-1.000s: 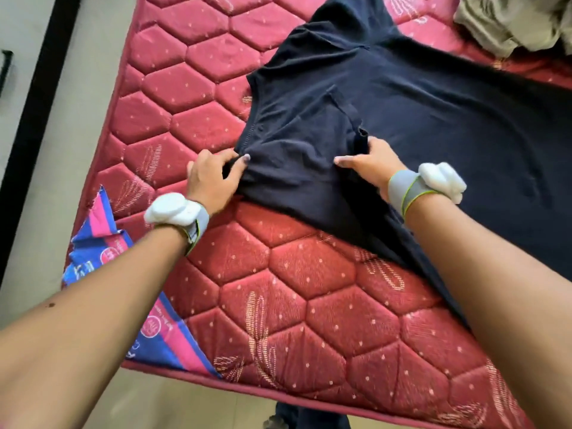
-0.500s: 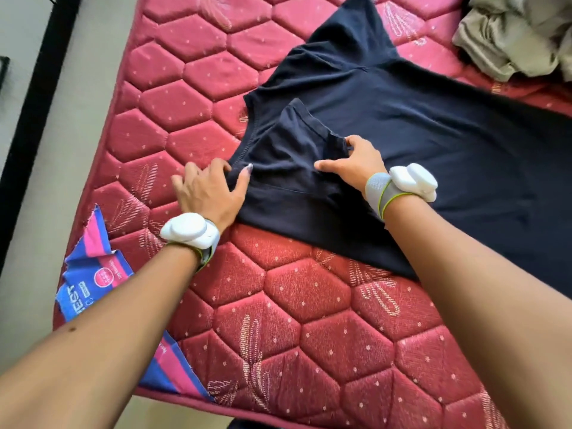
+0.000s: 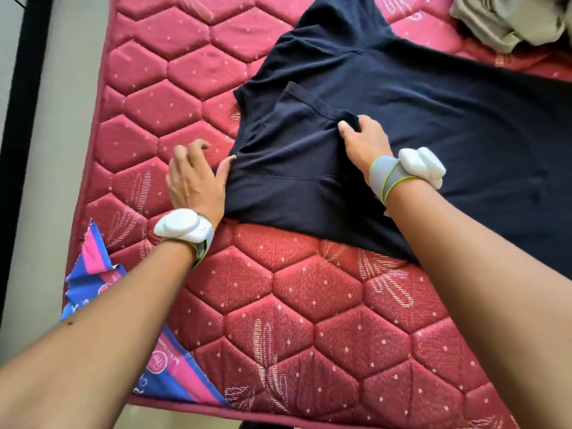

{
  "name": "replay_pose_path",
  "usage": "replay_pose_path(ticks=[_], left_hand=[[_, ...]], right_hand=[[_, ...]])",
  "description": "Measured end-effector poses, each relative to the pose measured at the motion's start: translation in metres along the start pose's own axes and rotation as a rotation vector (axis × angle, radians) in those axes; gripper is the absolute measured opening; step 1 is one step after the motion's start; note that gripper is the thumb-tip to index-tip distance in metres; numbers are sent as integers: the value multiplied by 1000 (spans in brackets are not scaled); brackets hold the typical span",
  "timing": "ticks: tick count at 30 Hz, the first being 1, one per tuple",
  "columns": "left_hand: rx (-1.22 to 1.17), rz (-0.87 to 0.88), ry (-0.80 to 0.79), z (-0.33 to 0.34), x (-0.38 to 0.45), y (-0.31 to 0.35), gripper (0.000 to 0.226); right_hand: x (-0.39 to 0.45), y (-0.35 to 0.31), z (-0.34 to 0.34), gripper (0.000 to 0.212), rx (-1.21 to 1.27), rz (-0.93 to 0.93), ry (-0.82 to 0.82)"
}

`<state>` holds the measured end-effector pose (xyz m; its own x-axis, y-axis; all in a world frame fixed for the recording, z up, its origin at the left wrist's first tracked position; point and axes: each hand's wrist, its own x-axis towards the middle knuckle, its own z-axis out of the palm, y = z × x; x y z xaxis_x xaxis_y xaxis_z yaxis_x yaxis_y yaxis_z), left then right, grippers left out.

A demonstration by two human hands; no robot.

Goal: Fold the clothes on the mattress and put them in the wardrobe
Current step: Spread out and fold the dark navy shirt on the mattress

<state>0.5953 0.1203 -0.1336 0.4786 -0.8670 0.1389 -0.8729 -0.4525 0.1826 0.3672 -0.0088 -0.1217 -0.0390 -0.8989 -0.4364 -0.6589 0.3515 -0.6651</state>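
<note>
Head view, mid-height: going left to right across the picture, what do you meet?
Floor → red mattress → left hand, thumb touching the shirt edge → folded sleeve of the navy T-shirt → right hand, pinching the sleeve hem → the shirt's body.

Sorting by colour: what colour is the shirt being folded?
Dark navy shirt, plain, in the head view.

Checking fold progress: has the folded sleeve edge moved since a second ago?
Yes. The sleeve now lies further over the shirt, away from the mattress edge.
</note>
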Motion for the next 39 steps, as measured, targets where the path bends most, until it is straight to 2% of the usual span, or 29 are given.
replay_pose_path(ticks=[2,3,4,5,6,7,9,11,12,13,15,17,18,19,23,25,28,30,33,36,39], left_hand=[[-105,317,96,-2,-3,7,33],[-237,487,4,0,-8,16,26],[-391,566,-159,2,-14,25,23],[-531,520,-342,1,-19,35,23],[-674,337,-510,-2,-20,43,27],[-853,61,-650,-6,-16,50,35],[-1165,-493,-817,-13,-1,54,60],[-1334,-752,-869,-15,14,45,84],[-1400,-803,-886,-15,20,39,91],[-1459,-828,-926,-16,22,35,95],[-1465,-794,-1003,-14,24,35,90],[-1394,-655,-978,-9,22,36,51],[-1371,-577,-890,-6,21,36,25],[-1346,-527,-790,0,19,33,9],[-1053,-321,-402,10,12,16,27],[-851,-176,-228,6,6,23,34],[-416,183,-53,-5,-14,53,41],[-282,438,-68,-8,-26,78,41],[-282,781,-273,-4,-57,133,40],[-162,906,-415,7,-83,178,46],[-50,967,-507,15,-91,207,38]], right_hand=[[-2,-3,2,32,41,15,17],[-4,-2,2,33,66,20,6],[-6,-3,2,34,65,8,-10],[-10,-4,3,34,25,-34,-8],[-15,-7,5,31,-61,-127,27],[-21,-10,7,28,-177,-282,82],[-39,-13,17,20,-437,-721,138],[-58,0,29,15,-669,-1179,55],[-63,14,32,15,-746,-1326,5],[-66,29,34,16,-789,-1389,-34],[-68,52,31,17,-786,-1382,-2],[-71,61,30,17,-790,-1326,85],[-73,63,30,18,-800,-1284,114],[-76,65,30,19,-814,-1225,134],[-86,79,28,32,-841,-887,241],[-95,87,29,40,-819,-788,291],[-110,101,19,47,-780,-679,356],[-117,110,6,49,-765,-512,404],[-129,136,-33,48,-793,-309,432],[-139,164,-70,41,-752,-323,349],[-151,192,-105,37,-789,-273,331]])
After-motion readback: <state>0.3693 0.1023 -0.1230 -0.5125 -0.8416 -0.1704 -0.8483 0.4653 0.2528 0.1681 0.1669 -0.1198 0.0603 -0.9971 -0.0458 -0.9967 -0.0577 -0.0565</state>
